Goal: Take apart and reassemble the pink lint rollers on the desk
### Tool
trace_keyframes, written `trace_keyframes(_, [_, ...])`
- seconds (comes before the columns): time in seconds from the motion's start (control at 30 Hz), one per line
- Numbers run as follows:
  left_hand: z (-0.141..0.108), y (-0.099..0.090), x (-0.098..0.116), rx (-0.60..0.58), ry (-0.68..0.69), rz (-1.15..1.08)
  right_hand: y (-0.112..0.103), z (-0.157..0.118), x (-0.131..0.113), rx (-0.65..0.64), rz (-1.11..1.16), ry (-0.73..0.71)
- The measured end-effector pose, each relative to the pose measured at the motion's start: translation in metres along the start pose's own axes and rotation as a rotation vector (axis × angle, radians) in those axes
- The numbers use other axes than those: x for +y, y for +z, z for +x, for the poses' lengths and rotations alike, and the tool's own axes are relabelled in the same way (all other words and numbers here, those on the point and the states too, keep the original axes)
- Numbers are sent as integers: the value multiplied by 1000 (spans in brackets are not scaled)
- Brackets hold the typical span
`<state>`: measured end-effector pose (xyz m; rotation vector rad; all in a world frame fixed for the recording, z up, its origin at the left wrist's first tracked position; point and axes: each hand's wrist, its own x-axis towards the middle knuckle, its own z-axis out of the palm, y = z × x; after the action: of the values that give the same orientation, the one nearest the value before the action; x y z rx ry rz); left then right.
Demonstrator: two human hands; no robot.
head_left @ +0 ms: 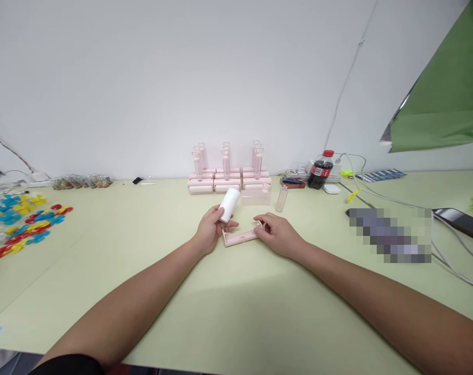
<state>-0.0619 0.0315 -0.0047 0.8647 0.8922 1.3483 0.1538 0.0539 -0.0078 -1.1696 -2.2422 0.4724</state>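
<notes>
My left hand (211, 229) is closed around a white roll (230, 204), tilted up and away from me. Just below the roll lies a pink plastic holder frame (240, 238) with upright ends; fingers of my left hand come close to its left end. My right hand (279, 233) pinches the right end of this frame between thumb and fingers. Behind my hands, a clear pink cover (255, 197) lies on the table, and a small clear pink bottle (282, 199) stands to its right.
Several pink rolls (201, 186) with upright clear pink handles (226, 164) are stacked by the wall. Rightward are a cola bottle (320, 171), white cables (388, 200) and a phone (460, 223). Colourful plastic pieces (25, 224) lie at the left. A green cloth (443, 88) hangs upper right.
</notes>
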Motion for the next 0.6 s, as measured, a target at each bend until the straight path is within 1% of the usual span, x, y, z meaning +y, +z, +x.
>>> trace_keyframes(0.1, [-1,0,0,-28,-17,17,-1,0,-1,-56,32,31])
trace_keyframes(0.2, [-3,1,0,-99,-7,69,-2,1,0,-69,132,67])
trace_keyframes(0.27, [-5,3,1,-145,5,122,-2,1,1,-48,178,95])
trace_keyframes(0.37, [-7,4,1,-200,-6,212,-1,2,2,22,233,153])
trace_keyframes(0.47, [-7,2,0,-222,-23,312,3,2,2,79,322,211])
trace_keyframes(0.53, [-7,1,0,-221,-30,363,5,2,0,84,441,283])
trace_keyframes(0.6, [-6,0,-1,-214,-34,368,5,2,-4,46,593,390])
